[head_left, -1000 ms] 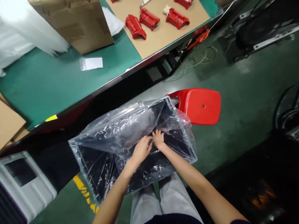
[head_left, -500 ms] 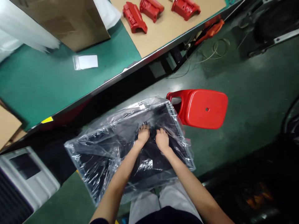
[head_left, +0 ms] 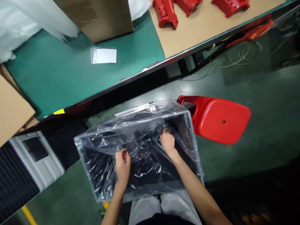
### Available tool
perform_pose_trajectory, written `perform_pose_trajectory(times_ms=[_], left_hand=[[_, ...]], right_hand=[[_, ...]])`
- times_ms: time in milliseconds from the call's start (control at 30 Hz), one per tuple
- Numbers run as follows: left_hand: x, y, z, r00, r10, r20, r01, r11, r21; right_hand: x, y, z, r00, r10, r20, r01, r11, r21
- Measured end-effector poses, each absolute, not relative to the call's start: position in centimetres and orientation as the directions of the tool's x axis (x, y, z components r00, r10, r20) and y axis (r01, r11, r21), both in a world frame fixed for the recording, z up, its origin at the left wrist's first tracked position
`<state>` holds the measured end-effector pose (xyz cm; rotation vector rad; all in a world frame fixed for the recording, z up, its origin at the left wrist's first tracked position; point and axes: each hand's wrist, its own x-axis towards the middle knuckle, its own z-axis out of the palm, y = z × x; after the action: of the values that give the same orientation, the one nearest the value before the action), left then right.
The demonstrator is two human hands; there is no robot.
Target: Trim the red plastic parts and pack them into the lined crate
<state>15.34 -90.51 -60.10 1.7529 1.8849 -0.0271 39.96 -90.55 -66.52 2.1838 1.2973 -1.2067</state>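
A crate [head_left: 194, 137] in front of my legs is lined with clear plastic film [head_left: 146, 167], which drapes over its rim. My left hand [head_left: 123, 161] is over the left-middle of the crate, its fingers curled in a pinch on the film. Farther right and deeper in, my right hand [head_left: 167, 139] presses into the film near the crate's right end. Its fingers are bent together against the plastic, and their tips are partly hidden in the folds.
A green workbench [head_left: 65, 78] beyond the crate bears a cardboard box [head_left: 103, 18], a small clear bag [head_left: 106, 56] and red parts [head_left: 165, 14] on cardboard. Right of the crate stands a red stool [head_left: 225, 120]. A grey slatted case [head_left: 39, 159] is at left.
My left hand has moved left and toward me, away from my right hand, drawing near the film's left part. The view has shifted, and the film inside lies in different folds.
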Motion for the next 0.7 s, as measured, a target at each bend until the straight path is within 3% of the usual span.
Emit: perform_pose_trajectory(times_ms=[67,167,233,333,467,600,700], left_hand=[[13.6,-89.7,-61.7,-0.038,0.873,-0.486,0.94,0.197,0.279],[13.9,-87.3,-66.2,0.076,0.768,-0.636,0.983,0.048,0.176],[15.5,-85.7,-69.4,0.128,0.714,-0.688,0.988,-0.032,0.151],[18.1,-84.8,-72.4,0.125,0.714,-0.689,0.988,-0.025,0.154],[18.6,-86.9,-71.4,0.044,0.748,-0.662,0.992,0.048,0.12],[15.7,-89.9,-68.1,-0.184,0.756,-0.628,0.977,0.213,-0.03],[13.1,-90.4,-68.6,-0.343,0.704,-0.622,0.936,0.316,-0.158]], right_hand=[[38.3,-91.3,-64.8,0.125,0.621,-0.774,0.869,-0.444,-0.216],[36.1,-92.3,-64.9,-0.078,0.648,-0.758,0.888,-0.3,-0.349],[35.6,-92.9,-66.2,-0.155,0.613,-0.775,0.896,-0.244,-0.372],[36.2,-93.6,-67.9,-0.131,0.575,-0.807,0.925,-0.223,-0.309],[38.1,-94.0,-67.8,-0.079,0.612,-0.787,0.941,-0.216,-0.262],[39.3,-93.2,-68.2,0.037,0.596,-0.802,0.955,-0.257,-0.146],[39.7,-91.8,-70.1,0.127,0.571,-0.811,0.957,-0.284,-0.051]])
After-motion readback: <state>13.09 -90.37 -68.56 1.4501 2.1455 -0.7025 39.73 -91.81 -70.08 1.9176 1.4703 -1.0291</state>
